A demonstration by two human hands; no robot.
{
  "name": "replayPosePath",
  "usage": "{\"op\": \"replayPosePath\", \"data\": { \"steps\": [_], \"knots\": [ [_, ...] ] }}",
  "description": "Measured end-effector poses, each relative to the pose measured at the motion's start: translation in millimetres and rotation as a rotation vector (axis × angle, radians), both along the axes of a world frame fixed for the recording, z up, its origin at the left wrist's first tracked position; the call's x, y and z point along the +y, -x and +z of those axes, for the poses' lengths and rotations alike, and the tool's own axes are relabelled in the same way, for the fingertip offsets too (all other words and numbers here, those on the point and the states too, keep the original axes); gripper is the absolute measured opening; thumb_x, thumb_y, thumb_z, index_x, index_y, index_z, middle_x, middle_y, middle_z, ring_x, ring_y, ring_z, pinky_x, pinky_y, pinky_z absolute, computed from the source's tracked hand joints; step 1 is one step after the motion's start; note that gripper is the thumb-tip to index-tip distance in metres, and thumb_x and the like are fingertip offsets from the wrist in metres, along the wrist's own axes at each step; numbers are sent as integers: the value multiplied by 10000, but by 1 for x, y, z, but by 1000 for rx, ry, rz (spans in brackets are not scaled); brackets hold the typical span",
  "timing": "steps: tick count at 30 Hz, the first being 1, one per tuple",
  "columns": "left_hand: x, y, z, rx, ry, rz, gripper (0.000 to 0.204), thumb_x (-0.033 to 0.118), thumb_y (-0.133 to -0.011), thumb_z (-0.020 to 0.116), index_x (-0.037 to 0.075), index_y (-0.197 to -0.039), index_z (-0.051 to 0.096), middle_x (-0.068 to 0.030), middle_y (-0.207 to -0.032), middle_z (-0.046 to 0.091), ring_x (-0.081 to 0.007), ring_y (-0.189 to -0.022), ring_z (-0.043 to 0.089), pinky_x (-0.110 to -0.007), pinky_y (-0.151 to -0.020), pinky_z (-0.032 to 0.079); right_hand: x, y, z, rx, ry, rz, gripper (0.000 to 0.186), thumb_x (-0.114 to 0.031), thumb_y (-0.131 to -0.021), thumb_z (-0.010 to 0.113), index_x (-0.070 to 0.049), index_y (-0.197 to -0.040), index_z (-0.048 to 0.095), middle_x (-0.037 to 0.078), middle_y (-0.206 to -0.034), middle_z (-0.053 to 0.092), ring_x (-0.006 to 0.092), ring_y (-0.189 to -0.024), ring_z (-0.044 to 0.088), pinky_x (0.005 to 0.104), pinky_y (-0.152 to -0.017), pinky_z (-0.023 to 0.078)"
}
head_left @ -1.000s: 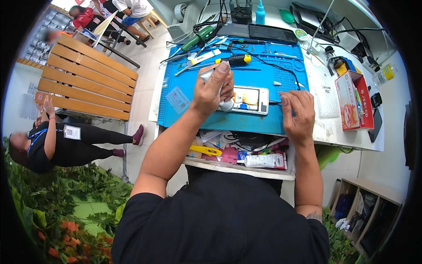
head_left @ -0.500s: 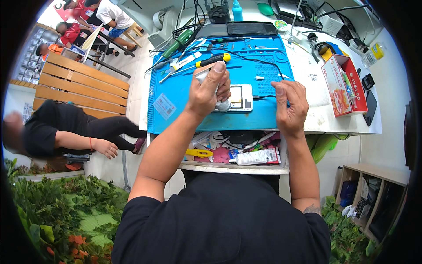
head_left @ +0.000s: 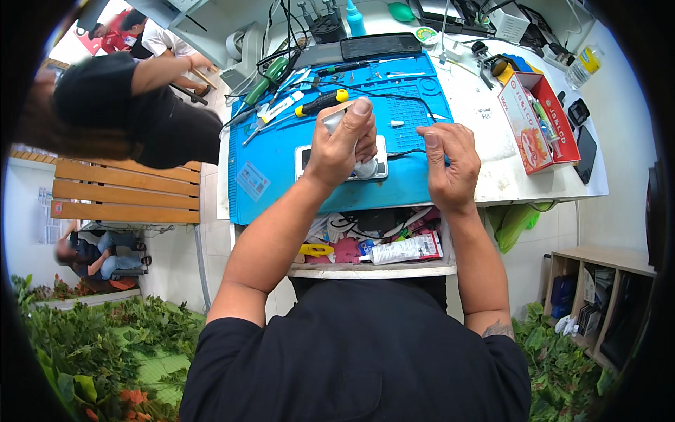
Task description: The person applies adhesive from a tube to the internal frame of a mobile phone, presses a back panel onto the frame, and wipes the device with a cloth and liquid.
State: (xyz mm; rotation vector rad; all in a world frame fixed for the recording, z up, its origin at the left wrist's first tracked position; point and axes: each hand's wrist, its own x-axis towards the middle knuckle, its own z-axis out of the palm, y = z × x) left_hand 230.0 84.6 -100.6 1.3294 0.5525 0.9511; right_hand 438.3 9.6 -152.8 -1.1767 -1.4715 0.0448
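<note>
My left hand [head_left: 342, 144] is closed around a white, tube-like tool [head_left: 366, 169] with a rounded greyish end. It holds this end down over an opened white phone [head_left: 382, 162], whose middle my hand hides. The phone lies on a blue work mat [head_left: 271, 149], with a black cable [head_left: 406, 152] at its right side. To the right, my right hand [head_left: 454, 165] hovers by the mat's edge, fingers loosely bent and thumb apart, with nothing visible in it. Beyond my left hand lies a yellow-and-black screwdriver [head_left: 321, 103].
A green-handled tool [head_left: 271, 83] and tweezers lie at the mat's far left. At the back rests a dark phone [head_left: 381, 46]. A red-and-white box [head_left: 538, 123] stands right. Below the mat, an open drawer holds a white tube [head_left: 406, 249]. A person in black [head_left: 133, 112] is at left.
My head view has shifted slightly, moving the bench leftward and up. Both hands keep nearly the same pose. The person in black at left has moved farther up the view, uncovering a seated person.
</note>
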Motion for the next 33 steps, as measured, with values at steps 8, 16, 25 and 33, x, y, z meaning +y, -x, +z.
{"op": "replayPosePath", "data": {
  "steps": [8, 16, 25, 33],
  "knots": [
    [0, -17, 0, -12, 3, -9, 571, 549, -1183, 579, 134, -823, 426, -5, -628, 376, -120, -524, 366, -321, -511, 380, 0, -1, 0, -13, -5, -1, 213, -179, -1123, 709, -27, -1043, 835, 115, -1007, 801, 312, -995, 716, 448, -1008, 510],
    [1, -24, -2, -27, 27, 11, 575, 559, -1182, 581, 142, -822, 418, 1, -629, 357, -117, -522, 356, -319, -516, 373, -1, -2, 1, -37, -6, -7, 198, -169, -1118, 713, -29, -1028, 819, 116, -1008, 800, 318, -976, 719, 451, -998, 512],
    [11, -25, -4, -55, 46, 53, 579, 580, -1189, 553, 154, -827, 403, 12, -631, 350, -113, -509, 351, -314, -509, 365, -1, -2, 2, -34, 1, 2, 204, -171, -1120, 708, -26, -1016, 808, 116, -987, 786, 317, -960, 717, 459, -988, 509],
    [24, -29, -5, -64, 33, 75, 545, 546, -1199, 537, 157, -839, 410, 10, -632, 351, -113, -513, 354, -322, -505, 377, 0, -4, 1, -12, -6, 12, 197, -168, -1106, 727, -25, -997, 807, 118, -975, 780, 318, -944, 708, 453, -977, 511]
  ]
}}
